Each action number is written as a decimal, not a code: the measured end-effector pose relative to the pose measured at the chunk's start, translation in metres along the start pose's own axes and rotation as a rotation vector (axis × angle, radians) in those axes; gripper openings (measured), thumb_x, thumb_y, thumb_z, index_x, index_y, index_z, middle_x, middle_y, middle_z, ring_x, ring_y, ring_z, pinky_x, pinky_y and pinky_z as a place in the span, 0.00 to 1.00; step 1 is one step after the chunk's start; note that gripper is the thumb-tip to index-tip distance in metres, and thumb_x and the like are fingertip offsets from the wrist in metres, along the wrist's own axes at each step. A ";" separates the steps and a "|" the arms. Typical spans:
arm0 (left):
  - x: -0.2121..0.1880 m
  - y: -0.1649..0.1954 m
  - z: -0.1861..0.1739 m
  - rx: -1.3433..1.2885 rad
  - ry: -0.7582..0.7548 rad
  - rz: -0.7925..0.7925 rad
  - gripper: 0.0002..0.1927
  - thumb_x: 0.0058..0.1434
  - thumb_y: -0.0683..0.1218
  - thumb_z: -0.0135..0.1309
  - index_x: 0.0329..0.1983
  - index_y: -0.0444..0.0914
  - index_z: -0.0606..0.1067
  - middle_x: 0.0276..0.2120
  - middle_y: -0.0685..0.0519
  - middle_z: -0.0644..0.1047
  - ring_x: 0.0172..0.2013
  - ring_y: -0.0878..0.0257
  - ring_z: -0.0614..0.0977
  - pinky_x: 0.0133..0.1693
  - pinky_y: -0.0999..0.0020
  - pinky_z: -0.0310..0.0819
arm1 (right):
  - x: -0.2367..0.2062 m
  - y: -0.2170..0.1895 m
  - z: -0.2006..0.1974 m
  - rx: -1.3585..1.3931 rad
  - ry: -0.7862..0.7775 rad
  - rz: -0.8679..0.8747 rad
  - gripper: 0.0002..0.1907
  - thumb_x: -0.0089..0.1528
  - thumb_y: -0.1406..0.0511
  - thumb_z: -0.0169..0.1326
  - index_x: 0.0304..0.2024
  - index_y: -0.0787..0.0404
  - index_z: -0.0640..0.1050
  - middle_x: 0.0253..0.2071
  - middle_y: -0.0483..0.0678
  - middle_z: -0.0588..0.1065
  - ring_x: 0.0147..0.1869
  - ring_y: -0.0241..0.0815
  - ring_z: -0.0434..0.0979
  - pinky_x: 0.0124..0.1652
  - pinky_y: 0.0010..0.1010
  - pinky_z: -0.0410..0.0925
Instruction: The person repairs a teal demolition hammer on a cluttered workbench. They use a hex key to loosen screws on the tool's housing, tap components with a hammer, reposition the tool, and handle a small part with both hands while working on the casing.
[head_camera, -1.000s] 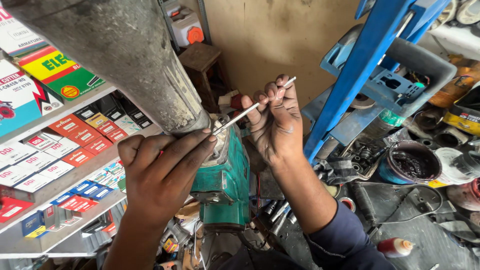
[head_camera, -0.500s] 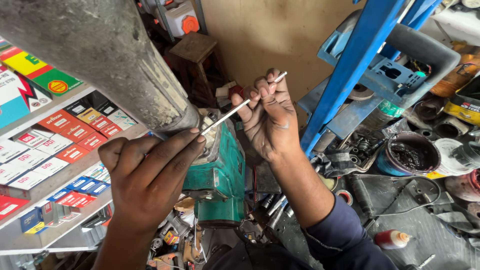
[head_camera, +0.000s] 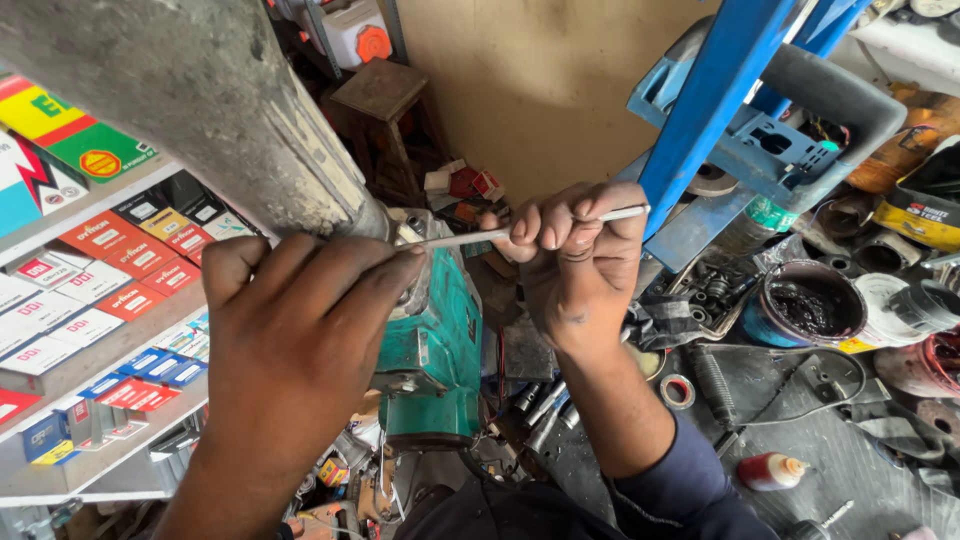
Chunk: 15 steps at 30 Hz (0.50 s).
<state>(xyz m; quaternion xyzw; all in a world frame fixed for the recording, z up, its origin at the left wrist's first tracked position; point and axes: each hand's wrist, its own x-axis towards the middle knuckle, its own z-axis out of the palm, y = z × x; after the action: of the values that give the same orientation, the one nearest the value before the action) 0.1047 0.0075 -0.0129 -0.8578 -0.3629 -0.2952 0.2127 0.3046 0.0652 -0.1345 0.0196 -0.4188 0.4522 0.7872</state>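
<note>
A thick grey metal tube (head_camera: 200, 100) slants down from the upper left into a green bench vise (head_camera: 435, 345). My left hand (head_camera: 295, 345) lies over the tube's lower end and the vise top, fingers spread flat. My right hand (head_camera: 575, 260) pinches a thin silver rod (head_camera: 500, 235), which points left with its tip at the tube's end by my left fingertips.
Shelves of small red, white and blue boxes (head_camera: 90, 300) fill the left. A blue metal frame (head_camera: 715, 100) rises at the right. A tub of black grease (head_camera: 805, 305), a red-capped bottle (head_camera: 770, 470), tape and loose parts crowd the bench. A wooden stool (head_camera: 385, 110) stands behind.
The view has shifted slightly. My right hand has dropped and levelled the rod, with its tip still at the tube's end. My left hand stays on the tube and vise.
</note>
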 end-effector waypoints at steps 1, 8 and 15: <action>-0.001 0.003 0.000 -0.017 -0.003 -0.004 0.14 0.60 0.42 0.61 0.49 0.43 0.80 0.42 0.60 0.79 0.41 0.62 0.78 0.47 0.57 0.58 | -0.002 0.000 -0.003 0.007 -0.009 0.005 0.13 0.73 0.62 0.56 0.52 0.55 0.64 0.39 0.45 0.66 0.46 0.42 0.72 0.60 0.53 0.73; 0.000 0.022 0.002 0.022 0.005 -0.051 0.16 0.58 0.41 0.61 0.50 0.39 0.80 0.42 0.54 0.79 0.41 0.57 0.79 0.44 0.56 0.62 | 0.021 0.003 -0.030 0.178 -0.117 0.172 0.16 0.71 0.66 0.59 0.52 0.54 0.64 0.37 0.44 0.66 0.46 0.40 0.72 0.59 0.53 0.72; 0.005 0.028 0.002 -0.129 -0.058 -0.163 0.14 0.57 0.38 0.60 0.48 0.38 0.80 0.40 0.51 0.77 0.41 0.51 0.79 0.42 0.55 0.73 | 0.010 -0.013 -0.024 0.182 -0.093 0.123 0.11 0.72 0.64 0.55 0.50 0.55 0.64 0.39 0.45 0.67 0.47 0.43 0.73 0.63 0.58 0.71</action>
<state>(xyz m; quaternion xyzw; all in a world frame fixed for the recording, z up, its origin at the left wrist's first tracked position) 0.1293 -0.0074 -0.0150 -0.8457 -0.4176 -0.3092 0.1218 0.3321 0.0738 -0.1389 0.0860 -0.4125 0.5345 0.7326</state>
